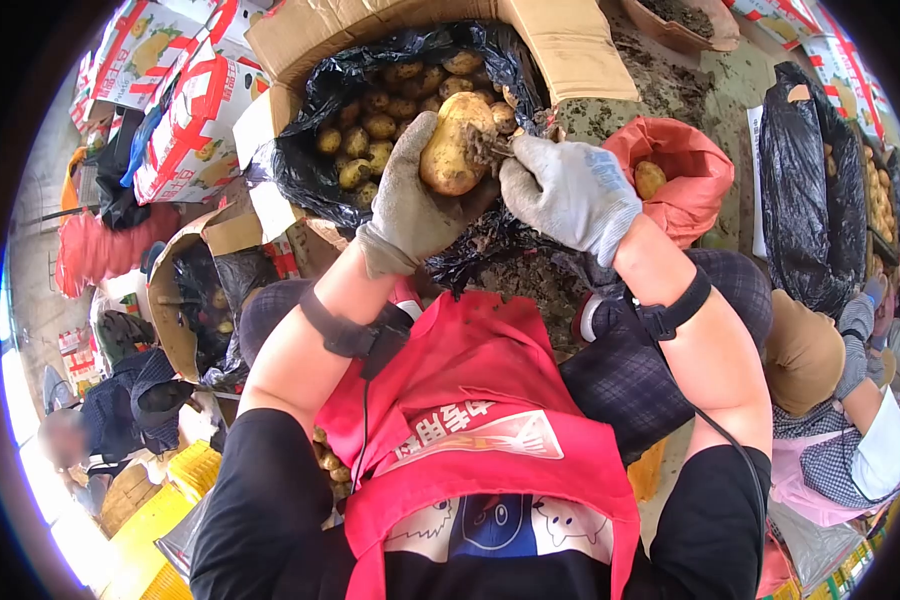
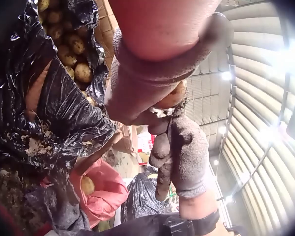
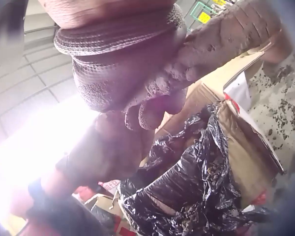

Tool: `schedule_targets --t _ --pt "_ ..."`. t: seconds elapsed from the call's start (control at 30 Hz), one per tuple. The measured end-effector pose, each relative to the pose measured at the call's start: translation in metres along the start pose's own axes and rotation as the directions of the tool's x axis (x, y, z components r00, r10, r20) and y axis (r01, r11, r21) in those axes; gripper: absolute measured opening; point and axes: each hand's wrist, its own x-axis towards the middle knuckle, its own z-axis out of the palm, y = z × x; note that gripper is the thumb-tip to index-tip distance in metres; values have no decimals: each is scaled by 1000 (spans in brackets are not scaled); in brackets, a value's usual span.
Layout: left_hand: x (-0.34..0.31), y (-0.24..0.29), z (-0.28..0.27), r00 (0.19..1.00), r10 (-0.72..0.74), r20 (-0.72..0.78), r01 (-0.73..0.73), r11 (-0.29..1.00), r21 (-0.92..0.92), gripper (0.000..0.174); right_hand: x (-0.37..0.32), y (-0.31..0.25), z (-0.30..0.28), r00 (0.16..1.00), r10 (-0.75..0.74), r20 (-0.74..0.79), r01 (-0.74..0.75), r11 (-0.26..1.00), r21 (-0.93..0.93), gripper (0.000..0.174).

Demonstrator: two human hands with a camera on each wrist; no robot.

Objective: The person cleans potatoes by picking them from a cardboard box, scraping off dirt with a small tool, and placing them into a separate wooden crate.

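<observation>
My gloved left hand (image 1: 417, 190) grips a large potato (image 1: 452, 145), held up over a bag-lined box of potatoes (image 1: 385, 105). My gloved right hand (image 1: 568, 190) pinches the rooty tuft (image 1: 490, 148) on the potato's right end. In the left wrist view the potato (image 2: 171, 97) shows just past the left glove (image 2: 137, 93), with the right glove (image 2: 184, 152) below it. The right wrist view shows only the dirty right glove (image 3: 137, 73) from close up, with its fingers curled.
A black-lined cardboard box (image 1: 560, 40) stands ahead. An orange bag (image 1: 685, 175) holding a potato lies at the right, with a black bag (image 1: 805, 200) beyond it. Printed cartons (image 1: 185, 95) stack at left. A seated person (image 1: 850, 400) is at right.
</observation>
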Motion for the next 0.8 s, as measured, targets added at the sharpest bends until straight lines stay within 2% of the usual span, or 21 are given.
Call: schedule_targets --t 0.03,0.07,0.1,0.13,0.17,0.2,0.27,0.33,0.37,0.4,0.43,0.47,0.5,0.53,0.57,0.6,0.67,0.7,0.73,0.77,0.8 --pt "1 0 0 997 -43 -68 38 996 -85 55 -4 -3 1 996 32 81 -32 999 -2 29" --pt "2 1 0 987 -90 -133 66 983 -172 56 -8 -10 2 991 -74 110 74 997 4 28" --pt "5 0 -11 990 -106 -99 94 989 -113 58 -11 -19 5 970 -116 213 129 990 -48 28" --pt "3 4 -22 979 -201 38 204 972 -115 57 -15 -26 7 936 -152 316 190 977 -92 27" --pt "4 10 -24 969 -210 131 222 971 -85 57 -18 -28 11 950 -210 231 222 974 -30 25" --pt "5 13 -25 949 -222 224 239 969 -55 56 -18 -24 10 950 -209 230 221 975 -30 25" --pt "1 3 -8 995 -31 -92 20 993 -118 56 -11 -16 1 987 -150 53 148 988 43 25" --pt "1 1 -6 987 -66 -145 40 984 -174 55 -3 -6 -6 999 -45 5 45 999 9 25" --pt "3 -6 -10 981 189 -41 -173 953 247 55 -2 -4 -5 999 -34 23 34 999 -26 26" --pt "6 -12 -14 916 368 157 -386 710 589 55 -3 -2 -4 999 -19 41 22 998 -62 27" --pt "9 -13 -19 960 277 45 -276 905 324 54 -5 -3 -1 996 -49 78 54 997 -62 27" --pt "10 -7 -23 960 275 47 -275 905 324 54 -8 -6 2 990 -80 115 87 994 -61 28" --pt "8 4 -29 994 -12 106 10 1000 25 55 -10 -11 5 964 -169 208 191 977 -91 26" --pt "8 10 -33 934 -262 244 321 915 -246 55 -13 -16 5 935 -218 280 255 961 -105 24" --pt "7 9 -28 938 -195 286 245 958 -152 57 -15 -18 7 946 -242 217 256 966 -36 24" --pt "5 6 -23 938 -196 285 246 957 -152 57 -17 -19 9 954 -258 155 256 966 33 24" --pt "-2 0 -4 998 1 -61 -10 990 -143 57 -12 -15 -5 980 -197 39 194 979 56 24" --pt "-5 5 6 992 -65 -112 41 978 -203 56 -9 -9 -8 983 -170 -65 176 979 98 23" --pt "-3 3 -2 992 -62 -111 38 978 -204 56 -5 -3 -13 995 -89 -55 95 988 118 21" --pt "-1 1 -6 991 125 -41 -111 961 254 56 -1 3 -15 997 -57 -53 62 992 110 22" --pt "0 0 -10 961 256 106 -263 720 642 56 2 8 -17 998 -21 -53 26 994 102 22"
